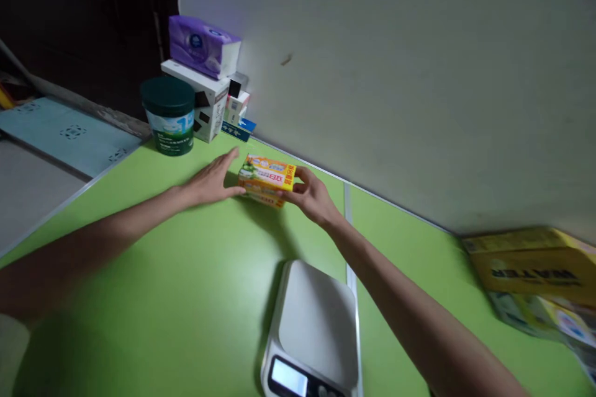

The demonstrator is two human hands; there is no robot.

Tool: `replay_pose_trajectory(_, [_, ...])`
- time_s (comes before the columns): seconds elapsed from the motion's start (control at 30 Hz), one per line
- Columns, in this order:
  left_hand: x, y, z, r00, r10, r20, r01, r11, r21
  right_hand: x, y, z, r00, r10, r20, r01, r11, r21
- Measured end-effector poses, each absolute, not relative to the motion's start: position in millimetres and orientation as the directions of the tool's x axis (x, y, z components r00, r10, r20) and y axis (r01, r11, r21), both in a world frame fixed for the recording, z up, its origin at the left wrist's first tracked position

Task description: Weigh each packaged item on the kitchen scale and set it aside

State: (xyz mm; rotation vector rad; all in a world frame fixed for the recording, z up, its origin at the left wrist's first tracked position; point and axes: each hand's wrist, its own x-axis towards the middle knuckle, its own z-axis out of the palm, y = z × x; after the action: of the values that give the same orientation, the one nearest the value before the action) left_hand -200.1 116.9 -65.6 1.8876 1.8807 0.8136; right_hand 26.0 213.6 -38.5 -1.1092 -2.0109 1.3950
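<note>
A yellow and orange packet [267,175] with red lettering, which looks like two bars stacked together, is near the back of the green table. My right hand [311,195] grips its right end between thumb and fingers. At the packet's left end is my left hand [215,178], its fingers spread and the thumb tip at the packet's lower left corner; whether it touches cannot be told. Closer to me lies a white kitchen scale [319,316] with a lit display, its platform bare.
Along the back left stand a dark green tub [170,116], a white box [205,96] with a purple tissue pack [198,46] on top, and several small boxes [237,108]. A yellow carton [535,267] marked WATER lies at right. The wall [395,74] borders the table's back edge.
</note>
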Motion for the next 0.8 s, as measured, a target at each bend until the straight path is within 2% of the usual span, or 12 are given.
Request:
replay_pose_trajectory(0.1, [-159,94,-54,0.089,0.995,0.048,0.669,-0.095,0.737,90,174,-16,-0.592,0.787,-0.173,0.375,0.08,-0.924])
replay_pose_trajectory(0.23, [-101,60,-32,0.17,0.978,0.122,0.557,-0.197,0.807,160,117,3,-0.608,0.777,-0.164,0.362,0.088,-0.928])
replay_pose_trajectory(0.4, [-65,33,-23,0.271,0.96,0.073,0.579,-0.224,0.784,206,72,-7,-0.589,0.803,-0.088,0.37,0.171,-0.913])
replay_pose_trajectory(0.6, [-55,32,-28,0.294,0.952,-0.079,0.631,-0.132,0.764,215,64,-33,-0.565,0.815,-0.127,0.387,0.126,-0.914])
replay_pose_trajectory(0.8, [-67,32,-21,0.3,0.917,-0.263,0.739,-0.049,0.672,243,67,-33,-0.593,0.788,-0.166,0.406,0.115,-0.906])
